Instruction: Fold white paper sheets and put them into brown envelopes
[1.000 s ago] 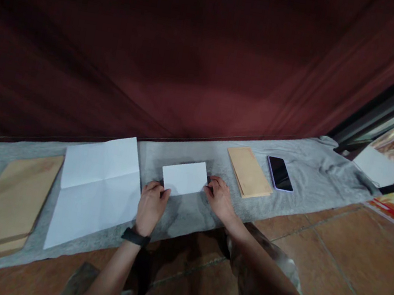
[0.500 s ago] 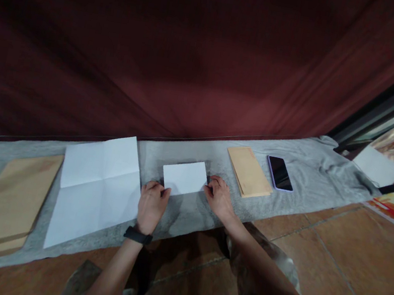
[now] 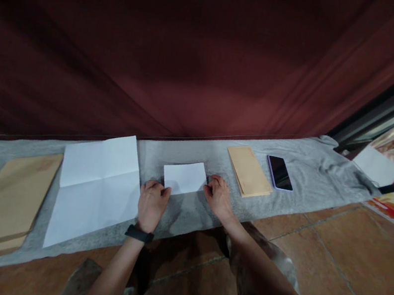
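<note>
Left hand (image 3: 152, 206): in the head view, here it is, reaching forward at the end of a straight forearm, back of the hand up, fingers curled, the wristband (image 3: 139, 234) dark just behind it.
Right hand (image 3: 219, 196): coming in at a slant from the right, knuckles up, fingers bent inward, thumb towards the middle.
Left grip: thumb and curled fingers right at the paper's near left corner; whether they pinch it, I cannot tell.
Right grip: fingertips tucked in at the right edge; pinching or merely touching, again I cannot tell.
Change: next to nothing over the last half second! Both hands keep their pose, and the paper shows only the slightest shift.
Paper (image 3: 185, 178): small, white, between the two hands on the grey cloth (image 3: 313, 172), most of it reaching beyond the thumbs.
Sheet (image 3: 97, 191): big, white, creased, just left of the left hand.
Large envelopes (image 3: 6, 201): brown, overlapping, farther left.
Small envelopes (image 3: 249, 172): tan, a little beyond and right of the right hand.
Phone (image 3: 280, 173): dark screen up, just right of those.
</note>
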Demonstrator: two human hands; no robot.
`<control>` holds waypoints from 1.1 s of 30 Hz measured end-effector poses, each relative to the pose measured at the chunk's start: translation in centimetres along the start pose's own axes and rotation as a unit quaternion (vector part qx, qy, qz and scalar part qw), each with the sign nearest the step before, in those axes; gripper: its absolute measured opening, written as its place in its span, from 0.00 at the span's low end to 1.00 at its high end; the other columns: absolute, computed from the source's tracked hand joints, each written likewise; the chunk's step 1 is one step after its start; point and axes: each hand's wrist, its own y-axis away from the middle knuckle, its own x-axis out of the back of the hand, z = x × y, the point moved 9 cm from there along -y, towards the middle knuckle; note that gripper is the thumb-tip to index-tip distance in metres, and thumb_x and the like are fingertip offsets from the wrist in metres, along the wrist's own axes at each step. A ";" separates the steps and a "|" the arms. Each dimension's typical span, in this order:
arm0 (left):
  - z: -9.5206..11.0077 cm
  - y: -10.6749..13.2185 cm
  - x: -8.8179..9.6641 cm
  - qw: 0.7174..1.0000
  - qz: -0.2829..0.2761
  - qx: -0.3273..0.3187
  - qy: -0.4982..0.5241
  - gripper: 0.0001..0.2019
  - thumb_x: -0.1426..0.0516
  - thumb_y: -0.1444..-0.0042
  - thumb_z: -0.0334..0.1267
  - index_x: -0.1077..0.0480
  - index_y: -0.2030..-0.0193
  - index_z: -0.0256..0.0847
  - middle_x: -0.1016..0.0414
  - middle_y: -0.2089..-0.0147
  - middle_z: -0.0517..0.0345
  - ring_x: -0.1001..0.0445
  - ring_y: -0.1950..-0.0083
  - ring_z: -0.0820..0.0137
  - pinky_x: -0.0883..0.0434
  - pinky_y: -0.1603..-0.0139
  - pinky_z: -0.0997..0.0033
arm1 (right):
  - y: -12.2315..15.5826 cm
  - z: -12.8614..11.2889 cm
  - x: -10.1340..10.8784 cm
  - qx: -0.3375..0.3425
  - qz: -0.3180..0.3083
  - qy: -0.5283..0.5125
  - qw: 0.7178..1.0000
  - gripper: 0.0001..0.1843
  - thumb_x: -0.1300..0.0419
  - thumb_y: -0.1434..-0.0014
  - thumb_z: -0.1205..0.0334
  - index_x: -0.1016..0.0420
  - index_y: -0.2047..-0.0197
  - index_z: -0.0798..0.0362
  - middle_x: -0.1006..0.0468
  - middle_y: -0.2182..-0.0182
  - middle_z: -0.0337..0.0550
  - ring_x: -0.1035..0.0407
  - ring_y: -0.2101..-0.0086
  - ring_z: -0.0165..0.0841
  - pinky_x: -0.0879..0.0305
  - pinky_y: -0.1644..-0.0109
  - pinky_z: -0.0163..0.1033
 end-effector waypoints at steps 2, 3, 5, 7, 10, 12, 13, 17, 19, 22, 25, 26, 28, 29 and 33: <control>0.0 0.0 0.0 1.000 -0.002 0.000 -0.001 0.15 0.48 0.41 0.45 0.30 0.75 0.44 0.26 0.66 0.47 0.27 0.54 0.54 0.33 0.44 0.51 | 0.1 -0.1 0.1 0.004 0.011 -0.001 1.000 0.03 0.43 0.36 0.63 0.28 0.63 0.51 0.27 0.49 0.54 0.33 0.49 0.46 0.35 0.45 0.53; 0.0 0.0 0.0 1.000 -0.007 0.001 -0.001 0.15 0.48 0.41 0.45 0.30 0.76 0.44 0.26 0.66 0.47 0.27 0.53 0.54 0.33 0.43 0.51 | 0.1 -0.1 0.2 0.006 0.018 -0.001 1.000 0.03 0.43 0.36 0.63 0.29 0.63 0.50 0.27 0.49 0.54 0.33 0.49 0.46 0.35 0.45 0.53; 0.0 -0.1 0.0 1.000 -0.013 0.003 0.002 0.15 0.48 0.41 0.45 0.30 0.76 0.44 0.26 0.66 0.47 0.27 0.53 0.53 0.33 0.43 0.51 | 0.1 -0.2 0.3 0.009 0.025 0.000 1.000 0.03 0.42 0.37 0.64 0.29 0.64 0.50 0.27 0.49 0.53 0.34 0.49 0.46 0.35 0.44 0.53; 0.0 -0.1 0.1 1.000 -0.013 0.006 0.004 0.15 0.48 0.41 0.45 0.30 0.75 0.44 0.26 0.66 0.46 0.27 0.53 0.54 0.33 0.44 0.51 | 0.1 -0.2 0.3 0.007 0.025 0.004 1.000 0.03 0.42 0.37 0.63 0.29 0.64 0.50 0.27 0.49 0.53 0.34 0.49 0.46 0.35 0.45 0.53; 0.0 -0.1 0.1 1.000 -0.010 0.003 0.003 0.15 0.48 0.41 0.45 0.30 0.75 0.44 0.26 0.65 0.47 0.27 0.54 0.54 0.32 0.44 0.51 | 0.1 -0.2 0.3 0.001 0.023 0.011 1.000 0.03 0.42 0.37 0.63 0.29 0.63 0.50 0.27 0.49 0.53 0.33 0.50 0.46 0.35 0.45 0.53; 0.2 -0.1 0.2 1.000 -0.009 0.000 0.000 0.15 0.48 0.41 0.45 0.30 0.75 0.44 0.26 0.65 0.46 0.27 0.53 0.53 0.33 0.43 0.51 | 0.1 -0.3 0.3 0.001 0.022 0.014 1.000 0.03 0.42 0.36 0.63 0.29 0.63 0.50 0.27 0.49 0.53 0.34 0.50 0.46 0.35 0.45 0.53; 0.3 0.0 0.2 1.000 -0.008 0.001 -0.003 0.15 0.48 0.40 0.45 0.30 0.75 0.43 0.26 0.66 0.46 0.27 0.53 0.53 0.33 0.43 0.50 | 0.2 -0.4 0.3 0.000 0.021 0.015 1.000 0.03 0.42 0.36 0.63 0.29 0.63 0.51 0.27 0.49 0.53 0.34 0.50 0.46 0.36 0.45 0.53; 0.4 0.0 0.3 1.000 -0.005 0.007 -0.011 0.15 0.49 0.40 0.45 0.29 0.74 0.42 0.27 0.65 0.44 0.27 0.53 0.52 0.34 0.43 0.50 | 0.2 -0.4 0.3 -0.007 0.016 0.018 1.000 0.04 0.43 0.36 0.63 0.28 0.62 0.51 0.28 0.48 0.55 0.34 0.49 0.47 0.37 0.43 0.54; 0.5 0.1 0.4 1.000 -0.001 0.012 -0.011 0.15 0.49 0.40 0.45 0.29 0.74 0.42 0.27 0.64 0.45 0.27 0.53 0.53 0.33 0.44 0.52 | 0.3 -0.5 0.3 -0.009 0.015 0.023 1.000 0.04 0.43 0.36 0.63 0.28 0.61 0.52 0.28 0.47 0.55 0.34 0.49 0.47 0.37 0.43 0.54; 0.5 0.1 0.4 1.000 -0.005 0.015 -0.020 0.15 0.49 0.40 0.45 0.29 0.74 0.43 0.27 0.64 0.46 0.28 0.55 0.55 0.33 0.45 0.53 | 0.3 -0.5 0.3 -0.012 0.012 0.036 0.999 0.04 0.43 0.36 0.63 0.27 0.60 0.53 0.28 0.47 0.55 0.34 0.49 0.46 0.37 0.43 0.53; 0.6 0.1 0.3 0.998 -0.022 0.020 -0.049 0.16 0.50 0.38 0.44 0.29 0.73 0.41 0.27 0.64 0.45 0.28 0.53 0.55 0.33 0.45 0.54 | 0.2 -0.5 0.2 -0.017 0.006 0.057 0.998 0.04 0.43 0.36 0.63 0.27 0.60 0.53 0.28 0.47 0.55 0.34 0.48 0.45 0.36 0.44 0.50; 0.6 0.1 0.2 0.998 -0.026 0.022 -0.058 0.16 0.50 0.38 0.44 0.29 0.73 0.41 0.26 0.63 0.45 0.29 0.53 0.55 0.33 0.45 0.54 | 0.2 -0.5 0.2 -0.017 0.005 0.063 0.998 0.05 0.43 0.36 0.63 0.27 0.60 0.53 0.28 0.47 0.54 0.34 0.48 0.44 0.36 0.44 0.49; 0.6 0.1 0.2 0.997 -0.029 0.025 -0.071 0.17 0.51 0.38 0.44 0.28 0.72 0.40 0.26 0.62 0.45 0.29 0.52 0.55 0.33 0.45 0.55 | 0.2 -0.6 0.3 -0.014 0.006 0.070 0.997 0.05 0.43 0.35 0.63 0.27 0.60 0.54 0.28 0.46 0.54 0.34 0.48 0.43 0.36 0.44 0.47; 0.7 0.1 0.2 0.997 -0.029 0.024 -0.074 0.17 0.51 0.37 0.44 0.28 0.72 0.40 0.26 0.61 0.45 0.29 0.52 0.55 0.33 0.45 0.55 | 0.2 -0.6 0.3 -0.013 0.008 0.071 0.997 0.05 0.42 0.35 0.62 0.27 0.60 0.54 0.28 0.46 0.54 0.34 0.48 0.43 0.36 0.44 0.47; 0.7 0.1 0.1 0.996 -0.027 0.022 -0.078 0.16 0.50 0.38 0.44 0.28 0.72 0.41 0.26 0.61 0.45 0.29 0.52 0.56 0.34 0.44 0.56 | 0.2 -0.6 0.3 -0.014 0.011 0.071 0.997 0.04 0.42 0.36 0.62 0.28 0.61 0.53 0.27 0.47 0.54 0.33 0.49 0.44 0.35 0.45 0.48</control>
